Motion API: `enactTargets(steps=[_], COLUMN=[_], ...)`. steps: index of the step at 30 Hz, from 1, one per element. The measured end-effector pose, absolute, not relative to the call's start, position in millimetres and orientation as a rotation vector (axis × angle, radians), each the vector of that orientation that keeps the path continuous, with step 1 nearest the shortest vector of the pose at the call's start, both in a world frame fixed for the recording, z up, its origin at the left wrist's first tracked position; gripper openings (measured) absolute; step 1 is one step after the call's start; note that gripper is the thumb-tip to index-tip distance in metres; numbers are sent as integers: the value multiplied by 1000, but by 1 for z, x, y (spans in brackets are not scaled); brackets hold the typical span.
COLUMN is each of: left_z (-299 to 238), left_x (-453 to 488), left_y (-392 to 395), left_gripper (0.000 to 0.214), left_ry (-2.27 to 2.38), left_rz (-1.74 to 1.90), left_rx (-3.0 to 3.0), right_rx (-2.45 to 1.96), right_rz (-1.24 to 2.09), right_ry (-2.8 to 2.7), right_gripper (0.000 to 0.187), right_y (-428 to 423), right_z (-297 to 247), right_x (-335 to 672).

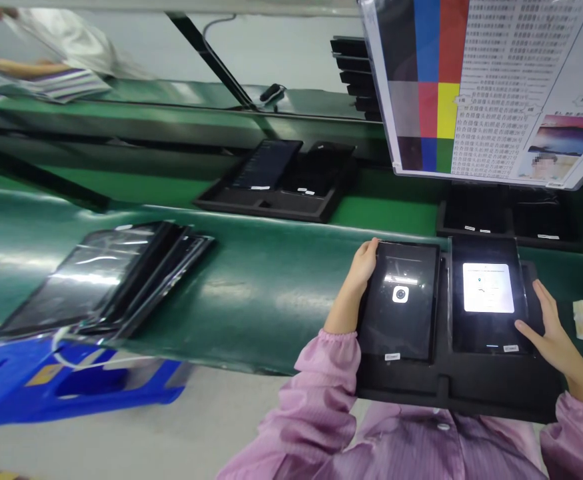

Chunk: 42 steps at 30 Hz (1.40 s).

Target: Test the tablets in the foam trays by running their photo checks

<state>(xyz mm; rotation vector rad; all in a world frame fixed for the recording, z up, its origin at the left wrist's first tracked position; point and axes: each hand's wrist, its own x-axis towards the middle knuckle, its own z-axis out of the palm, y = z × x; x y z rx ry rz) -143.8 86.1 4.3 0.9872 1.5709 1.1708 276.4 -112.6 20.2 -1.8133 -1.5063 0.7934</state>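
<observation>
A black foam tray lies in front of me with two tablets in its recesses. The left tablet has a dark screen with a white camera icon in the middle. On the right tablet, a white pop-up box is lit. My left hand grips the left tablet by its upper left edge, its fingers partly hidden behind that edge. At the right tablet's lower right side is my right hand, thumb reaching onto the screen's edge and the other fingers spread apart by the tray's side.
Several wrapped tablets lean in a pile on the left of the green bench. More trays of tablets stand on the far belt. A printed test chart hangs above. A blue stool is below; a person sits across.
</observation>
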Motion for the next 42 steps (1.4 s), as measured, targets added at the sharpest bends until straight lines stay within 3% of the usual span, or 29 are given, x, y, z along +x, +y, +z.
enactTargets(steps=[4,7,12,27,37,42], left_z=[6,5,1,-6,-4,-6], left_x=[-143,-143,-149,-153,-153,-151], left_y=[74,48,1,-13,-16,-16], left_gripper=[45,52,78,86,102,97], left_ry=[1603,1619,1616,1641,1664,1693], left_rz=[1165,1163,1112,1011,919,941], left_rx=[1020,1084,1189,1467,1609,1649], right_rx=[-1812,-1854,-1887,-1960,-2018,-1985], right_rz=[659,610,539,392,556,760], right_ry=[-1354,-1329,-1417,-1521,-1420,-1193], right_gripper=[78,73,83,100,88,77], right_y=[-109,-98,-67,-44,-46,-33], right_z=[30,36,33,29,40,42], right_x=[264,255,242,233,241,263])
